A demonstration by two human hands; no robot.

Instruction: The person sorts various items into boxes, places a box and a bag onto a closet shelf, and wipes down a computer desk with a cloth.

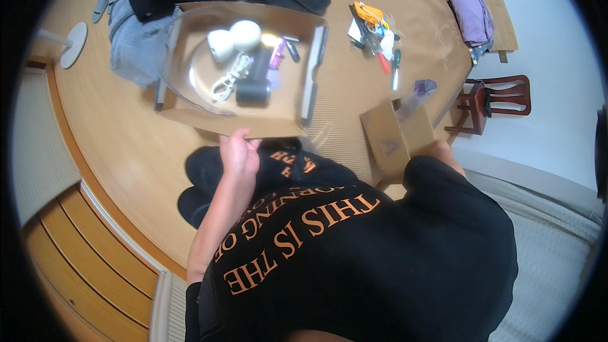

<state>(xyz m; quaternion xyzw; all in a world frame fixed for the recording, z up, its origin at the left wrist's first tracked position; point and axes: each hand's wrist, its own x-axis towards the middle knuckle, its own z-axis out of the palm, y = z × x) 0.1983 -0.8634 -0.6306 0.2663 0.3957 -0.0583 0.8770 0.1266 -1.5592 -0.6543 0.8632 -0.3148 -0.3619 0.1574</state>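
Observation:
My left hand [241, 152] grips the near edge of an open, shallow cardboard box [232, 126]. Inside it lie a white two-part rounded device [245, 34], a coiled white cable [231, 77], a black cylinder [253, 91], a purple item [277, 53] and a small dark stick-like item [292, 51]. A clear curved strip or sheet shows at the box's left side. At the right, my right hand [441, 147] is at the far side of a smaller cardboard box [390, 145], mostly hidden by that box and my sleeve. Clear plastic [418, 97] sticks out of its top.
A screwdriver [396, 69], a red-handled item [384, 63] and an orange pouch [369, 12] lie on the brown mat [337, 85]. Dark and grey clothes [137, 47] are heaped behind the shallow box. A wooden chair [479, 104] stands at the right, below folded purple cloth [468, 9].

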